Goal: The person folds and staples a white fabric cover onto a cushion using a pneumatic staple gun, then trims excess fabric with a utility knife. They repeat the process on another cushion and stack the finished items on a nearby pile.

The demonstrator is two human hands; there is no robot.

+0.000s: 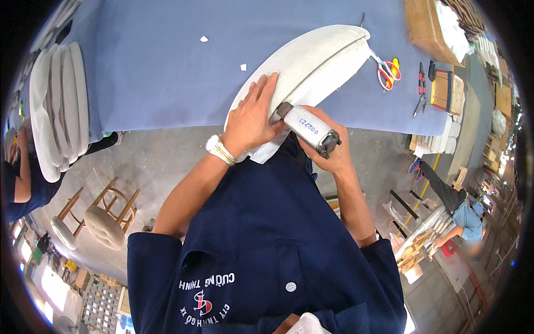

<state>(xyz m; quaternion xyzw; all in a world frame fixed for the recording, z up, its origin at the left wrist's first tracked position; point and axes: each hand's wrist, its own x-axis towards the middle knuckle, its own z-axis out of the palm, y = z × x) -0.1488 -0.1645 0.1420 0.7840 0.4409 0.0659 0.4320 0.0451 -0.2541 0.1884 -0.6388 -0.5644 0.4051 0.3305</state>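
A curved, light grey upholstered pad (311, 55) lies across the near edge of the blue-covered table, with loose white cloth along its near side. My left hand (253, 119) rests flat on the pad's left part, fingers spread and pointing away from me. In my right hand (336, 139) is a silver staple gun (306, 127), its dark nose against the pad's near edge just right of my left thumb. The fingers around its handle are partly hidden beneath the tool. Beyond the pad's right end lie red-and-white-handled scissors (384, 71).
A yellow tool (395, 65) lies under the scissors; red-handled pliers (421, 83) are farther right. A cardboard box (425, 28) stands at the far right of the table (167, 72). Several grey pads (61, 106) are stacked at left. Round stools (104, 225) stand on the floor. Other people work at both sides.
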